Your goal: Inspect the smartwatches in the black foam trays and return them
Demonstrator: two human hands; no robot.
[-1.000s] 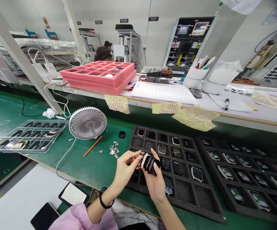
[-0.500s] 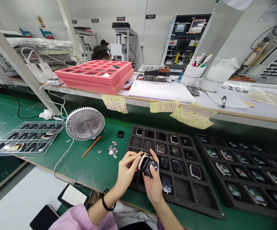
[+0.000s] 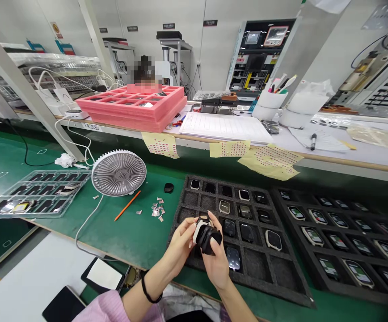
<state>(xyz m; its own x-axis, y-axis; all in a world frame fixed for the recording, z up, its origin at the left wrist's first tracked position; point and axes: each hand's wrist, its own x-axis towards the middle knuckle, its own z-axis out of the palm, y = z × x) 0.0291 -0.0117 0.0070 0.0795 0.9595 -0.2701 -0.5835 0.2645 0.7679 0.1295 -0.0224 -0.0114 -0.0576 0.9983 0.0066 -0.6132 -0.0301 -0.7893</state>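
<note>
Both hands meet over the near left part of a black foam tray [image 3: 257, 264]. My left hand [image 3: 179, 239] is closed on a smartwatch case [image 3: 198, 229] with a pale frame, fingertips along its left side. My right hand [image 3: 216, 264] grips the black screen part [image 3: 210, 241] of the same watch, thumb across its surface. The two parts sit at an angle to each other; whether they are joined I cannot tell. Several watches, such as a pale-framed one [image 3: 273, 239], lie in the tray's compartments.
A second foam tray [image 3: 309, 264] of watches stands on the right. Left of my hands are metal pieces [image 3: 158, 208], an orange stick [image 3: 127, 205], a fan [image 3: 119, 173] and a clear tray [image 3: 63, 210] of black parts. Pink foam trays [image 3: 140, 117] rest on the shelf.
The black part has turned in my right hand, showing a darker face with less glare. My left fingers have shifted lower along the watch case. A person's head beyond the shelf has moved.
</note>
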